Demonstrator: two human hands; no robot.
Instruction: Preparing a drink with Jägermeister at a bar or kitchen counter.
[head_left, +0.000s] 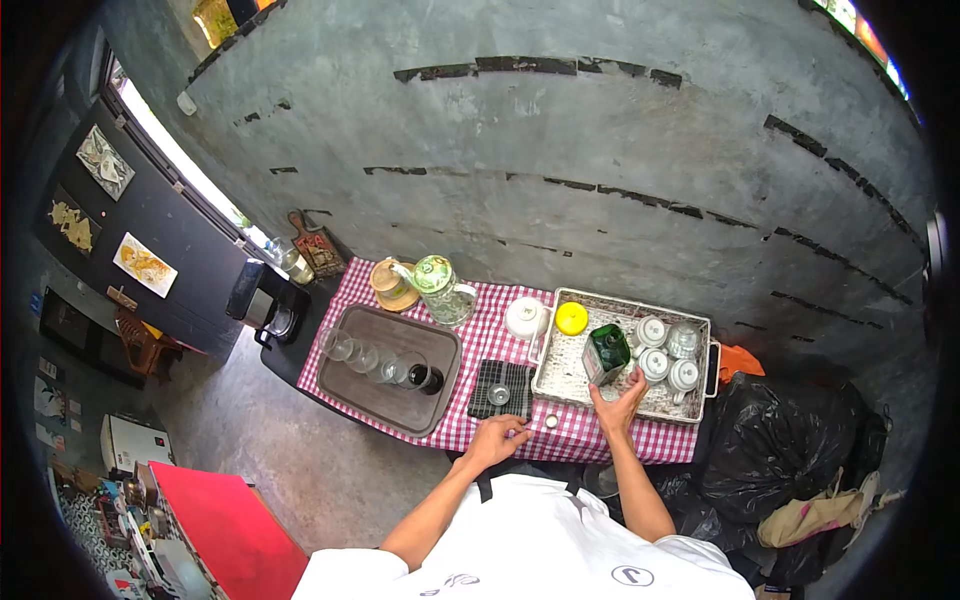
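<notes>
My right hand (621, 403) is at the front of a white, worn metal-look tray (559, 375), thumb and fingers apart. Close to them is a square green glass container (608, 352) with a pale label; whether they grip it is unclear. My left hand (495, 441) rests with curled fingers by the near edge of a folded black checked cloth (487, 371). A small clear glass piece (499, 394) lies on that cloth. Just to the right sits a small white round cap (551, 421). Lidded white cups (652, 364) and a yellow lid (571, 319) share the tray.
A brown tray (390, 412) holds a row of clear glasses (363, 356), the rightmost near dark liquid. Behind stand a patterned green pot (448, 296) and a white lidded pot (525, 318). A coffee maker (266, 300) is left; black bags (780, 442) crowd the right.
</notes>
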